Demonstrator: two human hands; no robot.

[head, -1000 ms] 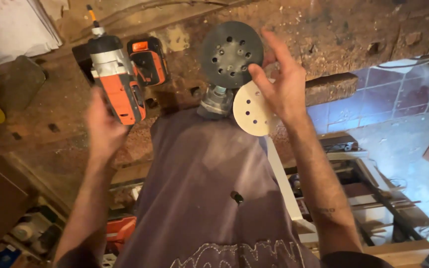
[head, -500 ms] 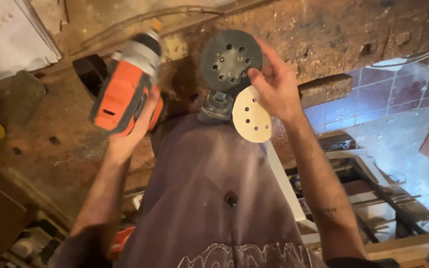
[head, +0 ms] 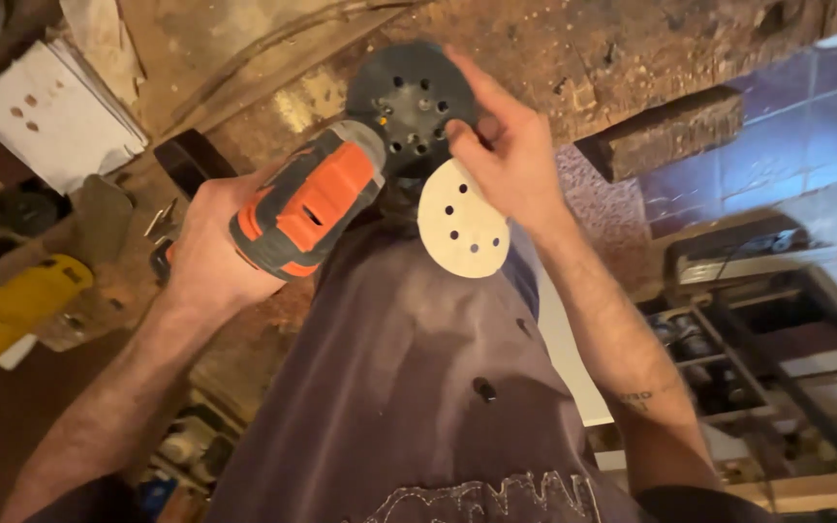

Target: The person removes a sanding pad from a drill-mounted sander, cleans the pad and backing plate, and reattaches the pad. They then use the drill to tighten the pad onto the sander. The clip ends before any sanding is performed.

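My left hand (head: 207, 242) grips an orange and grey cordless drill (head: 307, 208) by its body, its nose pointing up toward a round black sander pad (head: 409, 105) with several holes. My right hand (head: 506, 150) holds a pale round sanding disc (head: 461, 221) with holes, pinched at its upper edge just below the pad, while its fingers reach up along the pad's right side. The sander's body below the pad is mostly hidden behind the drill and my grey shirt (head: 409, 387).
A yellow tool (head: 12, 310) lies at the left. A white stack of paper (head: 55, 111) sits at the upper left, and loose screws (head: 159, 221) lie near my left hand. A rough wooden beam (head: 632, 48) crosses the top; a metal shelf frame (head: 758, 329) stands at the right.
My left hand has swung the drill rightward and tilted it so its nose now meets the sander pad. My right hand keeps the disc by the pad.
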